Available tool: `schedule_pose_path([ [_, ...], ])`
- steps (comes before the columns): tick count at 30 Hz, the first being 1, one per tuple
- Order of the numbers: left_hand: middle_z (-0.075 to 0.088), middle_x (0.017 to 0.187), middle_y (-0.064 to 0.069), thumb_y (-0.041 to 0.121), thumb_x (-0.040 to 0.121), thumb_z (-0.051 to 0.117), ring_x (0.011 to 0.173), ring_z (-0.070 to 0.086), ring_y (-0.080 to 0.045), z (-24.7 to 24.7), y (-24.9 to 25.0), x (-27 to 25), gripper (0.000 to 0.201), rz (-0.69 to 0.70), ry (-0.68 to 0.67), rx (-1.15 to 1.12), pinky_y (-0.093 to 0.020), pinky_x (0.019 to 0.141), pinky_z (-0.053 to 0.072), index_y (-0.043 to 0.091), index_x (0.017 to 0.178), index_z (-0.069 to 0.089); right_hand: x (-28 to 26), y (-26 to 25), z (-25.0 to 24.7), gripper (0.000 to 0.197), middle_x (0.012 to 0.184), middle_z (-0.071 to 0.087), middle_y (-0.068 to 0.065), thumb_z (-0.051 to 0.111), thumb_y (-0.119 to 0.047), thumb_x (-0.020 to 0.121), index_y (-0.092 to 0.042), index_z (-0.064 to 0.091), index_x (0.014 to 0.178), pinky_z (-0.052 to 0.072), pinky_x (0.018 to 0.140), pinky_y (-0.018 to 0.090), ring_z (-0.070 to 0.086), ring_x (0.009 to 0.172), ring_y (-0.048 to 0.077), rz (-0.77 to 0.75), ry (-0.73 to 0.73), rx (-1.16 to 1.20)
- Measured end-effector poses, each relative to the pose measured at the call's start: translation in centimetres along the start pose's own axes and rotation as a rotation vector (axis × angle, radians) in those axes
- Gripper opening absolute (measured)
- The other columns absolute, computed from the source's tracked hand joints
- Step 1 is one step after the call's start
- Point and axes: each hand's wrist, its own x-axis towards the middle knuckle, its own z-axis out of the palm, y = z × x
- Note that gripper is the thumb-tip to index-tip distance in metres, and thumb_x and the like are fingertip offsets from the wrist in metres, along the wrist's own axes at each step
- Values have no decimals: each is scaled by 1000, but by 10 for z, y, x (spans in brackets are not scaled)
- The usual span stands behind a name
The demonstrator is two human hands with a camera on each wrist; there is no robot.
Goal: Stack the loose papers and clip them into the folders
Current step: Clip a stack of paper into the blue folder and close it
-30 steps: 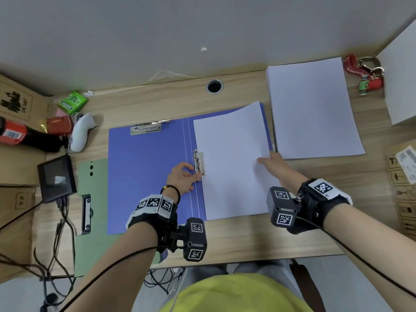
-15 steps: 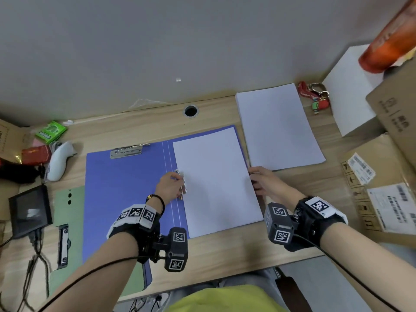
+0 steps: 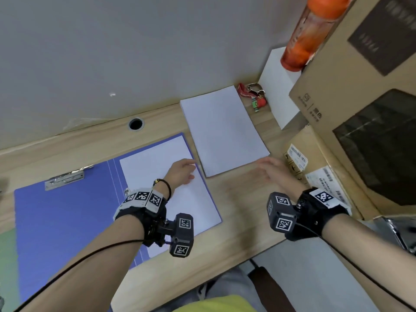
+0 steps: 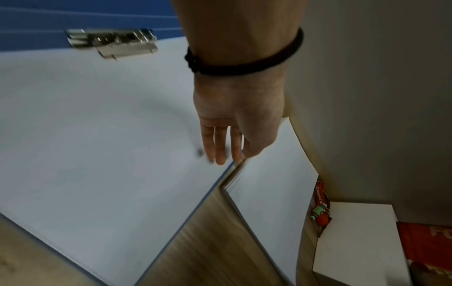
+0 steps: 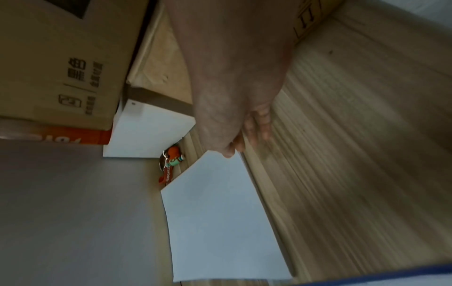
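An open blue folder [image 3: 67, 221] lies on the desk. A white sheet [image 3: 157, 167] sits on its right half, under the metal clip [image 4: 115, 41] by the spine. A stack of loose white papers [image 3: 222, 129] lies just right of the folder. My left hand [image 3: 182, 171] is open, its straight fingers [image 4: 220, 152] over the sheet's right edge by the stack's near-left corner. My right hand [image 3: 269, 170] is open and blurred, with its fingertips [image 5: 234, 147] at the stack's near-right corner. Neither hand holds anything.
Cardboard boxes [image 3: 360, 109] stand along the right side, with an orange bottle [image 3: 313, 30] on top and a white box [image 3: 279, 86] behind. A red keychain [image 3: 252, 95] lies beside the stack. There is a cable hole [image 3: 136, 124] at the back and a green folder [image 3: 6, 255] at the far left.
My left hand let go of the spine clip and crossed the sheet rightward to the stack. My right hand left the sheet for the stack's near-right corner. The head view swung right.
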Motion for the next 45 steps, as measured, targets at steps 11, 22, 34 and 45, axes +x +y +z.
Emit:
schedule_pose_path([
  [11, 59, 107, -9, 10, 98, 46, 82, 57, -18, 32, 12, 13, 26, -118, 22, -161, -24, 74, 49, 12, 122, 56, 39, -14, -12, 75, 159, 11, -2, 50, -20, 91, -25, 7, 152, 25, 113, 40, 17, 144, 23, -48, 103, -96],
  [22, 57, 113, -13, 7, 99, 46, 92, 59, -22, 27, 12, 9, 34, -143, 27, -285, -25, 85, 49, 4, 131, 53, 45, -17, -5, 46, 129, 57, -9, 45, -16, 84, -26, 52, 129, 41, 98, 33, 52, 116, 13, -113, -6, -116],
  [34, 63, 105, 1, 10, 95, 50, 108, 61, -24, 23, 15, 7, 26, -137, 32, -394, -33, 101, 47, 12, 119, 60, 57, -30, 0, 17, 107, 63, 1, 48, -25, 96, -21, 57, 110, 52, 91, 33, 63, 100, 21, -47, 100, 196],
  [45, 62, 91, -1, 11, 96, 51, 86, 63, -17, 31, 23, 13, 16, -128, -16, -453, -27, 85, 54, 20, 108, 57, 60, -31, 12, 41, 97, 62, -11, 34, -7, 94, -29, 55, 122, 53, 78, 29, 60, 87, 7, -6, -3, 144],
])
